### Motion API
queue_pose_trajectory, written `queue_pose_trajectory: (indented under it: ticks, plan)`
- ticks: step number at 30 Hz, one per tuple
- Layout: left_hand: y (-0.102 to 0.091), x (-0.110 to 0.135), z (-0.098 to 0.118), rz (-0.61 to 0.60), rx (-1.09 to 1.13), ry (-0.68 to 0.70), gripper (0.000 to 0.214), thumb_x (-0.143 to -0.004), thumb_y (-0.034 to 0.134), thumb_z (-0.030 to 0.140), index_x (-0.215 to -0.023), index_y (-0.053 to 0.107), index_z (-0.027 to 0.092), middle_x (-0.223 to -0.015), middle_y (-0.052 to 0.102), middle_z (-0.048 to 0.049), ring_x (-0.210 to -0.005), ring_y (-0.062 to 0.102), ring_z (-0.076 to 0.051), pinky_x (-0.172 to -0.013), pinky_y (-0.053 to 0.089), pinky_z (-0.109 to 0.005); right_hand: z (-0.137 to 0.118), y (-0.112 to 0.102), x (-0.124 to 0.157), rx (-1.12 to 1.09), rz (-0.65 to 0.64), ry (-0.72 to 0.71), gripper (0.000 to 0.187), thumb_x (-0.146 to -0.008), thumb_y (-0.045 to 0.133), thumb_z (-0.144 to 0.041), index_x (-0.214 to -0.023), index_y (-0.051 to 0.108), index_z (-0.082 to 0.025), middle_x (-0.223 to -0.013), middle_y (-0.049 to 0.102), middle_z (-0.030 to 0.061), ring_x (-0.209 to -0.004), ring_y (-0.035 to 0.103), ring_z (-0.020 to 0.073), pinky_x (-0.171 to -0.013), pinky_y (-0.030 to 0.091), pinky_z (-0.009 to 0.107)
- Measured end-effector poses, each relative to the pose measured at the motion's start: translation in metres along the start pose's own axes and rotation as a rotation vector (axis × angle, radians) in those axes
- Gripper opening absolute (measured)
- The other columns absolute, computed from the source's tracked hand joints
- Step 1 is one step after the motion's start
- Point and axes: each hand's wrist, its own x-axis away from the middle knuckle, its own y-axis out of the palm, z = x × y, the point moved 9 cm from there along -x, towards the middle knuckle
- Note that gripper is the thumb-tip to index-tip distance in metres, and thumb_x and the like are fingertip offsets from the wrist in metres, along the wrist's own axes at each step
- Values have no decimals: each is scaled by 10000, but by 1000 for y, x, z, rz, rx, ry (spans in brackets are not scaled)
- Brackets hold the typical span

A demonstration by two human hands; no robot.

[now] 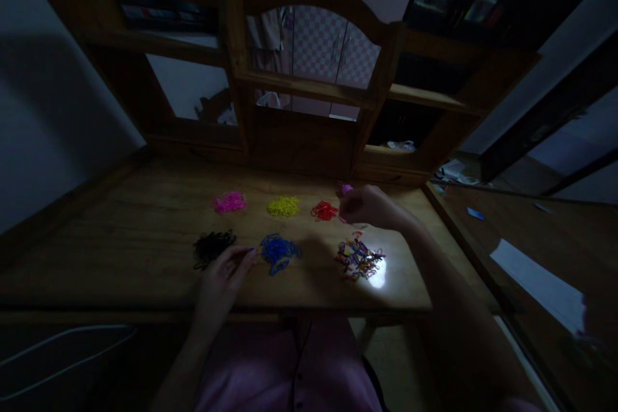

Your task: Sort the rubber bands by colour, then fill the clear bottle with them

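Note:
On the wooden desk (120, 238) lie small heaps of rubber bands sorted by colour: pink (230, 202), yellow (284, 206), red (324, 210), black (211, 246) and blue (278, 251). A mixed-colour heap (358, 257) sits at the right under a bright spot of light. My left hand (223, 280) rests at the desk's front between the black and blue heaps, fingertips pinched together near the blue one. My right hand (371, 207) hovers just right of the red heap, fingers curled, a small pink thing (346, 189) at its far side.
A wooden hutch with an arched frame (309, 64) and shelves rises behind the desk. A second dark surface (531, 251) with white paper (535, 283) lies to the right. A white cable (67, 347) runs at lower left. The room is dim.

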Motion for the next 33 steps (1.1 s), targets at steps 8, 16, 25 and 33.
queue_pose_trajectory:
  ticks: [8, 16, 25, 33]
  plan:
    - [6, 4, 7, -50, -23, 111, 266, -805, 626, 412, -944, 642, 187, -895, 694, -49, -829, 674, -187, -779, 533, -282, -92, 114, -153, 80, -175, -144, 133, -659, 659, -61, -751, 739, -115, -657, 705, 39, -622, 651, 138, -539, 444, 176]
    - [3, 4, 4, -35, 98, 61, 290, -788, 650, 397, -980, 629, 181, -938, 691, -58, -896, 673, -188, -819, 544, -296, -125, 164, -208, 112, 30, -192, 121, -752, 648, -113, -835, 736, -119, -853, 732, 100, -807, 668, 185, -682, 467, 221]
    - [4, 4, 2, -29, 140, 47, 275, -760, 678, 393, -917, 631, 173, -928, 704, -61, -900, 686, -200, -826, 553, -303, -124, 82, -134, -36, 274, -300, 152, -862, 558, -200, -904, 699, -163, -832, 718, 42, -785, 667, 144, -701, 468, 214]
    - [-58, 13, 18, 176, -110, 182, 309, -807, 619, 437, -1000, 675, 202, -1074, 700, -67, -1009, 657, -227, -928, 512, -349, -16, -19, 46, -222, 570, 7, 245, -872, 589, -393, -934, 682, -175, -840, 716, 60, -754, 690, 177, -683, 521, 265]
